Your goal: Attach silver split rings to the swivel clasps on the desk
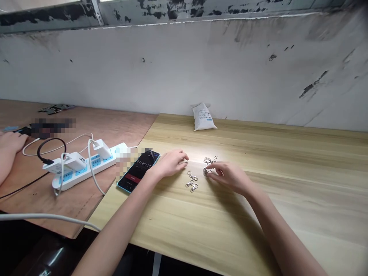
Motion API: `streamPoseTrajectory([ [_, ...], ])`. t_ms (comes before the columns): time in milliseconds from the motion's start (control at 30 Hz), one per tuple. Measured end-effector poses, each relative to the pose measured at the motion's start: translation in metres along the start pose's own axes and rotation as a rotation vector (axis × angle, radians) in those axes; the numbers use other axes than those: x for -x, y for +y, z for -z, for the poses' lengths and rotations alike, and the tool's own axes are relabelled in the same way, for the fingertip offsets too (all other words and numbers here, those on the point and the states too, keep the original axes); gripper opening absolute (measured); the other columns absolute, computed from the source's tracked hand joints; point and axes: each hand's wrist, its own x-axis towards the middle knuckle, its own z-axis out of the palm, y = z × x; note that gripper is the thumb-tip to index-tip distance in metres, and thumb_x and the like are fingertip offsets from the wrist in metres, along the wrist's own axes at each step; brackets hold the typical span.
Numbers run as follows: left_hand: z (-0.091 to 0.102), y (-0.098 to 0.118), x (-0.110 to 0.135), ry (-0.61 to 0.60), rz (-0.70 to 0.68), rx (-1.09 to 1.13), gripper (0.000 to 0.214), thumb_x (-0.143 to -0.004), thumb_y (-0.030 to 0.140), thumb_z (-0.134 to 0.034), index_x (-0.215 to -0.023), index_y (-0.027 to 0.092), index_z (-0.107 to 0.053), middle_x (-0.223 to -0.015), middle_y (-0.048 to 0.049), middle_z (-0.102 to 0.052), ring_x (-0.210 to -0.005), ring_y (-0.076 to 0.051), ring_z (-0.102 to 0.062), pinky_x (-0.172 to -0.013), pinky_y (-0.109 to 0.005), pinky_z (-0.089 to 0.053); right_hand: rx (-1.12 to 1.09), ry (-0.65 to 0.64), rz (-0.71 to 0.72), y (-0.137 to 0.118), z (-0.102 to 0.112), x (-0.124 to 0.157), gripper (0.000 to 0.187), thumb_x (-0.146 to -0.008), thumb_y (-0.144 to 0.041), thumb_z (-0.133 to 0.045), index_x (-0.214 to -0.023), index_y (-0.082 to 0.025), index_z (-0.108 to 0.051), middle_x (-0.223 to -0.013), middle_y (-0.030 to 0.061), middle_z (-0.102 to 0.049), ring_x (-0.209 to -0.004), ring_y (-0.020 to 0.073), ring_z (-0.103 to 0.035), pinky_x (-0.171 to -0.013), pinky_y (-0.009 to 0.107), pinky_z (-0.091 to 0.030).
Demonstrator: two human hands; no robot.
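My left hand (171, 163) rests on the light wooden table (258, 214), fingers curled loosely with nothing visible in them, just right of a phone (138, 171) showing a running timer. My right hand (228, 175) lies to the right, its fingertips pinched on a small metal clasp at the near edge of a little pile of silver clasps (209, 161). A few separate clasps (192, 181) lie on the table between my two hands, closer to me.
A small white packet (202, 117) stands near the wall. On the darker table (126, 128) to the left sit a white power strip (86, 165) with chargers and cables. Another person's hand (10, 142) rests at the far left edge.
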Motion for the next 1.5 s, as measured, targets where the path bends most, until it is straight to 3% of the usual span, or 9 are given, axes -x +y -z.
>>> streamPoseTrajectory([
  [167, 0.001, -0.005, 0.010, -0.064, -0.089, 0.158, 0.034, -0.083, 0.046, -0.065, -0.108, 0.022, -0.067, -0.102, -0.0045, -0.062, -0.085, -0.017, -0.059, -0.074, -0.028, -0.044, 0.024, -0.007, 0.043, -0.007, -0.007, -0.001, 0.018, -0.086, -0.025, -0.058, -0.089, -0.027, -0.075, -0.073, 0.0008, -0.067, -0.062, 0.0139, -0.056, -0.057, 0.025, -0.034],
  [467, 0.004, -0.003, -0.003, -0.178, -0.099, 0.144, 0.012, -0.081, 0.030, -0.065, -0.086, 0.023, -0.073, -0.092, -0.0030, -0.059, -0.082, -0.017, -0.057, -0.069, -0.027, -0.042, -0.141, 0.079, 0.017, -0.006, -0.014, -0.002, 0.013, -0.086, -0.030, -0.059, -0.078, -0.022, -0.065, -0.067, 0.0001, -0.062, -0.059, 0.0131, -0.052, -0.055, 0.025, -0.034],
  [567, 0.005, -0.008, 0.000, -0.142, -0.107, 0.148, 0.010, -0.079, 0.024, -0.063, -0.085, 0.021, -0.071, -0.093, -0.0027, -0.060, -0.078, -0.015, -0.057, -0.067, -0.026, -0.042, -0.346, 0.102, 0.000, -0.007, -0.011, -0.002, 0.022, -0.088, -0.039, -0.057, -0.077, -0.021, -0.064, -0.065, 0.0003, -0.059, -0.057, 0.0133, -0.049, -0.053, 0.026, -0.034],
  [700, 0.002, -0.006, 0.009, -0.013, -0.156, 0.214, 0.017, -0.083, 0.019, -0.058, -0.097, 0.021, -0.067, -0.104, -0.0036, -0.060, -0.076, -0.013, -0.058, -0.068, -0.026, -0.044, -0.827, 0.099, -0.105, -0.012, -0.009, -0.004, 0.032, -0.084, -0.051, -0.062, -0.081, -0.019, -0.063, -0.074, 0.0017, -0.062, -0.060, 0.0122, -0.050, -0.055, 0.026, -0.038],
  [833, 0.001, 0.002, 0.014, -0.092, -0.249, 0.169, 0.017, -0.080, 0.030, -0.068, -0.094, 0.021, -0.069, -0.092, -0.0029, -0.060, -0.079, -0.015, -0.057, -0.068, -0.026, -0.043, -1.106, 0.092, -0.286, -0.012, -0.011, -0.006, 0.039, -0.077, -0.054, -0.070, -0.084, -0.017, -0.062, -0.069, -0.0011, -0.058, -0.046, 0.0057, -0.036, -0.044, 0.023, -0.029],
  [967, -0.005, 0.006, 0.013, -0.098, -0.287, 0.044, 0.017, -0.080, 0.036, -0.071, -0.089, 0.022, -0.072, -0.082, -0.0011, -0.056, -0.075, -0.015, -0.054, -0.063, -0.025, -0.038, -1.218, 0.060, -0.298, -0.010, -0.013, -0.007, 0.038, -0.077, -0.053, -0.070, -0.080, -0.016, -0.060, -0.065, -0.0021, -0.055, -0.045, 0.0052, -0.035, -0.045, 0.024, -0.030],
  [1167, -0.019, 0.012, 0.007, 0.041, -0.373, 0.024, 0.010, -0.086, 0.028, -0.065, -0.084, 0.020, -0.071, -0.080, -0.0016, -0.059, -0.076, -0.015, -0.055, -0.067, -0.026, -0.039, -1.269, 0.034, -0.316, -0.018, -0.010, -0.005, 0.036, -0.076, -0.051, -0.072, -0.080, -0.017, -0.060, -0.061, -0.0038, -0.053, -0.045, 0.0058, -0.037, -0.047, 0.023, -0.031],
  [1367, -0.021, 0.020, 0.006, 0.323, -0.263, 0.191, 0.016, -0.087, 0.035, -0.065, -0.094, 0.021, -0.070, -0.089, -0.0021, -0.064, -0.078, -0.015, -0.058, -0.072, -0.028, -0.043, -1.263, 0.017, -0.274, -0.031, -0.019, -0.005, 0.033, -0.081, -0.049, -0.069, -0.083, -0.018, -0.060, -0.056, -0.0047, -0.054, -0.046, 0.0069, -0.043, -0.051, 0.023, -0.036],
  [1500, -0.027, 0.021, 0.006, 0.400, -0.366, 0.014, 0.016, -0.089, 0.033, -0.062, -0.094, 0.021, -0.071, -0.083, -0.0026, -0.065, -0.082, -0.017, -0.059, -0.076, -0.031, -0.042, -1.235, 0.053, -0.238, -0.039, -0.027, -0.006, 0.033, -0.081, -0.050, -0.069, -0.082, -0.018, -0.059, -0.051, -0.0054, -0.052, -0.046, 0.0088, -0.046, -0.049, 0.024, -0.037],
])
